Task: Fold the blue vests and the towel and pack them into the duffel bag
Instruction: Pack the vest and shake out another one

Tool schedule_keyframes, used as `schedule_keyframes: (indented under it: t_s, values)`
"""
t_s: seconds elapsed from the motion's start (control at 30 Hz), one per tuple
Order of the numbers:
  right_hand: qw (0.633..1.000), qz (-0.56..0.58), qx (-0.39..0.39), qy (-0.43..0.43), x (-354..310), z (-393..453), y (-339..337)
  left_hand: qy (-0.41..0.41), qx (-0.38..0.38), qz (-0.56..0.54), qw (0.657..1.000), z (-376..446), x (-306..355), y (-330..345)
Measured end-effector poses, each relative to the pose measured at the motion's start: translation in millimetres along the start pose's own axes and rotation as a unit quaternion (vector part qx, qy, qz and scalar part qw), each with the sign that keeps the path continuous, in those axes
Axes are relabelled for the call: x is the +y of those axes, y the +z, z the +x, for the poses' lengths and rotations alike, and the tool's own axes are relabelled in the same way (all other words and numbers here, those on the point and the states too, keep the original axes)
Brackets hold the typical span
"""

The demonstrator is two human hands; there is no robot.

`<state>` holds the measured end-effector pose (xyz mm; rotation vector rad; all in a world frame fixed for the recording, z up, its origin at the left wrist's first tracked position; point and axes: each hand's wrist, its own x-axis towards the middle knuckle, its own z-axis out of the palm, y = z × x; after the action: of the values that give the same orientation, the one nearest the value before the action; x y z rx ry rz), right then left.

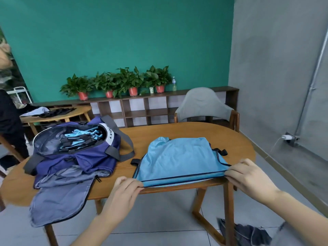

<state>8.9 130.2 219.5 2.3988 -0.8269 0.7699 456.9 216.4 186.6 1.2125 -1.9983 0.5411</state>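
A light blue vest (179,158) with dark trim and black straps lies spread on the oval wooden table (236,139). My left hand (126,188) pinches its near hem at the left corner, and my right hand (246,174) pinches the same hem at the right corner, both at the table's front edge. To the left stands the open navy duffel bag (79,157), with several folded blue vests (79,139) inside. Its grey unzipped flap (62,196) hangs over the table's front edge. No towel is in view.
A grey chair (204,103) stands behind the table. A low shelf (142,107) with potted plants lines the green wall. A person in dark clothes (8,121) stands at the left by a small round table (58,114). Dark cloth (248,233) lies on the floor at the right.
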Motion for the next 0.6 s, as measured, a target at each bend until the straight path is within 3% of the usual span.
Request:
schedule_keyframes:
  t_s: [0.13, 0.2, 0.27, 0.37, 0.6]
  values:
    - [0.986, 0.03, 0.012, 0.163, 14, 36, -36, -0.075, -0.009, 0.005, 0.997, 45, -9, -24]
    - [0.971, 0.075, 0.044, 0.223, 19, 65, -57, -0.079, -0.003, 0.02, 0.997, 84, -9, -43]
    - [0.953, 0.122, 0.082, 0.265, 25, 97, -79, -0.137, 0.003, -0.001, 0.991, 125, -8, -68]
    - [0.937, 0.155, 0.103, 0.295, 38, 142, -118, -0.176, 0.026, -0.003, 0.984, 184, -7, -111]
    - [0.925, 0.144, 0.16, 0.313, 63, 218, -240, -0.17, 0.105, 0.025, 0.98, 298, 24, -226]
